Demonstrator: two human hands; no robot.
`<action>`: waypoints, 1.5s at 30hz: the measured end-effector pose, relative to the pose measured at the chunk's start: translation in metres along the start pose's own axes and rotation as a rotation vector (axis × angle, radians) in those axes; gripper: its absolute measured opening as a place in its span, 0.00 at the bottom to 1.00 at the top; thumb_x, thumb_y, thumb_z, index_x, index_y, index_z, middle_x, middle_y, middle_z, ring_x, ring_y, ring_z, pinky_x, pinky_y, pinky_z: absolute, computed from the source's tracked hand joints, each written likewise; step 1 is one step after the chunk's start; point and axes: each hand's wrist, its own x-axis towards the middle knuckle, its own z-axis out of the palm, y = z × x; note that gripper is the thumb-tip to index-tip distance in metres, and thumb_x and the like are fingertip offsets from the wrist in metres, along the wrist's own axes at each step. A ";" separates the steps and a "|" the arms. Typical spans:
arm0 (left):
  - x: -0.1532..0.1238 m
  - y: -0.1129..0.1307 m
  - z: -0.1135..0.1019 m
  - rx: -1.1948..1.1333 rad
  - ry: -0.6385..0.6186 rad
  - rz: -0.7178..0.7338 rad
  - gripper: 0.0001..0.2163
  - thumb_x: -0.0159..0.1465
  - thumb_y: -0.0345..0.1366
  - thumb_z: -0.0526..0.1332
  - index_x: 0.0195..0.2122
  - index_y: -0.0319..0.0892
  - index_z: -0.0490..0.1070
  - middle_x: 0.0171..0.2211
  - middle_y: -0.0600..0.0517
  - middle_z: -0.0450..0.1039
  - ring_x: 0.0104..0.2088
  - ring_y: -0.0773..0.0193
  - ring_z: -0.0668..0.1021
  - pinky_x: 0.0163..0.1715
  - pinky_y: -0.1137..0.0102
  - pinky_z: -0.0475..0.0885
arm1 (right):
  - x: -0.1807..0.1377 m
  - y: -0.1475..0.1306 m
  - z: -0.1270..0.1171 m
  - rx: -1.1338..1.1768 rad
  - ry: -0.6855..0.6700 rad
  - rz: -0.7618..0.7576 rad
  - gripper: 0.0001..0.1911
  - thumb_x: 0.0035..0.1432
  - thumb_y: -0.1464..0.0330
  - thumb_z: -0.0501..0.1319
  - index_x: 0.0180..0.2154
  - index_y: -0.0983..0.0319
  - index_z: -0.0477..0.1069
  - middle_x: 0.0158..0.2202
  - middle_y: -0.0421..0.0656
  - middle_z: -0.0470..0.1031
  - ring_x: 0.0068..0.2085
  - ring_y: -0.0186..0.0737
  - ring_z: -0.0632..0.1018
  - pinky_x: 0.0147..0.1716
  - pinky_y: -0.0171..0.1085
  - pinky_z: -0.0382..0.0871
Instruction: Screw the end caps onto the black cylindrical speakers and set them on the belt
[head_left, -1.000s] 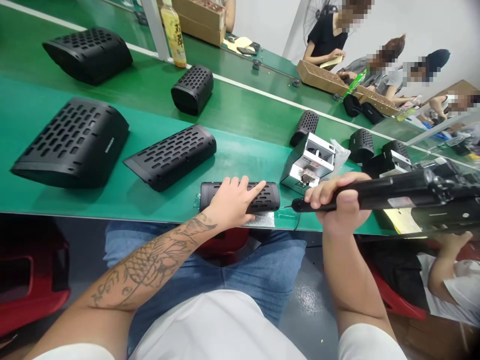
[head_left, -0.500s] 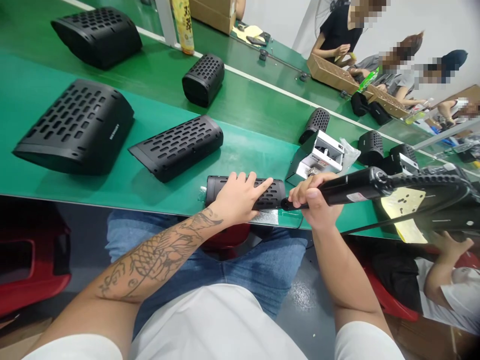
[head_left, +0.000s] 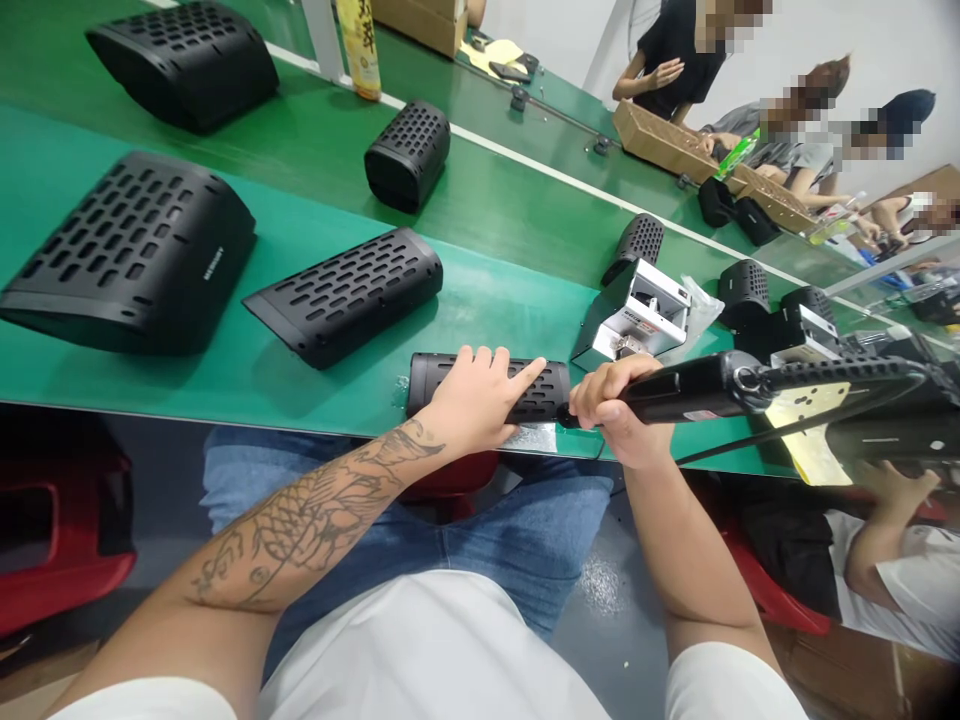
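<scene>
Black plastic is making up the case [head_left: 551, 396], which is lying at the near edge of the green table [head_left: 510, 300], in front of the person's lap. The left hand [head_left: 474, 402] is resting palm down across it, fingers spread and straight. The right hand [head_left: 626, 408] is closing tightly around the tool [head_left: 694, 390], whose front end is meeting or nearly meeting the case's right end; I cannot tell which. The metal box [head_left: 636, 315] is standing just beyond the right hand. Two perforated speakers [head_left: 352, 295] [head_left: 135, 255] are sitting to the left, and yellow paper [head_left: 806, 430] is lying at right, beyond the tool.
</scene>
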 end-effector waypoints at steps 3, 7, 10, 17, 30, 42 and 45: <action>0.000 -0.002 0.001 0.009 0.006 0.013 0.50 0.74 0.52 0.80 0.93 0.49 0.64 0.67 0.29 0.84 0.62 0.28 0.84 0.64 0.44 0.71 | -0.004 -0.004 0.000 -0.001 -0.023 0.006 0.30 0.63 0.46 0.89 0.35 0.52 0.74 0.20 0.30 0.74 0.18 0.36 0.73 0.25 0.42 0.81; -0.002 0.000 0.002 0.002 0.000 0.030 0.51 0.73 0.50 0.81 0.93 0.47 0.65 0.67 0.28 0.83 0.62 0.27 0.84 0.63 0.44 0.72 | 0.008 -0.014 -0.018 0.024 0.057 -0.134 0.24 0.67 0.47 0.88 0.39 0.52 0.80 0.21 0.29 0.74 0.17 0.35 0.73 0.23 0.40 0.78; -0.002 0.007 0.002 -0.013 0.012 0.026 0.51 0.73 0.49 0.81 0.93 0.45 0.65 0.68 0.27 0.83 0.62 0.27 0.84 0.64 0.44 0.73 | 0.034 -0.014 -0.053 -0.091 0.356 -0.267 0.23 0.66 0.49 0.89 0.41 0.53 0.83 0.21 0.29 0.74 0.18 0.36 0.76 0.23 0.39 0.78; -0.014 -0.003 0.003 -0.115 0.088 0.073 0.47 0.74 0.53 0.81 0.89 0.43 0.71 0.75 0.27 0.82 0.70 0.26 0.84 0.74 0.40 0.75 | 0.069 0.037 -0.120 -0.419 0.678 -0.245 0.31 0.61 0.38 0.86 0.35 0.51 0.76 0.21 0.30 0.74 0.19 0.40 0.76 0.24 0.43 0.77; -0.082 -0.105 0.089 -0.867 0.330 -0.073 0.65 0.63 0.57 0.89 0.94 0.54 0.54 0.91 0.35 0.62 0.89 0.25 0.71 0.90 0.36 0.71 | 0.014 -0.021 -0.021 -0.031 0.386 -0.333 0.22 0.71 0.45 0.84 0.47 0.51 0.82 0.23 0.27 0.74 0.18 0.36 0.74 0.22 0.39 0.80; -0.070 -0.095 0.106 -0.935 0.454 0.009 0.59 0.65 0.50 0.87 0.92 0.54 0.60 0.87 0.37 0.66 0.87 0.28 0.73 0.90 0.36 0.71 | 0.009 -0.011 0.067 -0.005 0.167 -0.206 0.28 0.68 0.44 0.87 0.41 0.52 0.75 0.22 0.27 0.76 0.17 0.34 0.75 0.23 0.36 0.82; -0.069 -0.094 0.104 -0.929 0.455 0.021 0.59 0.65 0.49 0.86 0.92 0.53 0.58 0.87 0.37 0.66 0.87 0.29 0.74 0.91 0.36 0.70 | 0.010 -0.008 0.068 -0.005 0.133 -0.160 0.29 0.68 0.46 0.87 0.38 0.53 0.73 0.21 0.28 0.76 0.17 0.33 0.75 0.24 0.35 0.84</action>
